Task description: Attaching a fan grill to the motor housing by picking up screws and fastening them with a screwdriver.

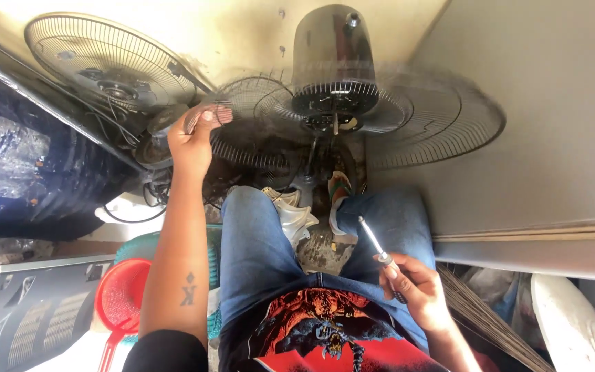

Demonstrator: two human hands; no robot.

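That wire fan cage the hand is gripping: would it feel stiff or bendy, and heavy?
The wire fan cage is probably light for its size, being thin open wire. It may flex a little where the left hand grips its rim. With the motor housing attached, it likely feels top-heavy and apt to tip.

Cramped quarters: a wire fan guard (pixel 352 117) and its dark motor housing (pixel 333 58) block 12 o'clock, a 2nd fan (pixel 108 62) crowds 10 o'clock, and a grey wall panel (pixel 538 124) closes off 3 o'clock. Open passage remains only between the knees (pixel 321 241), toward the floor.
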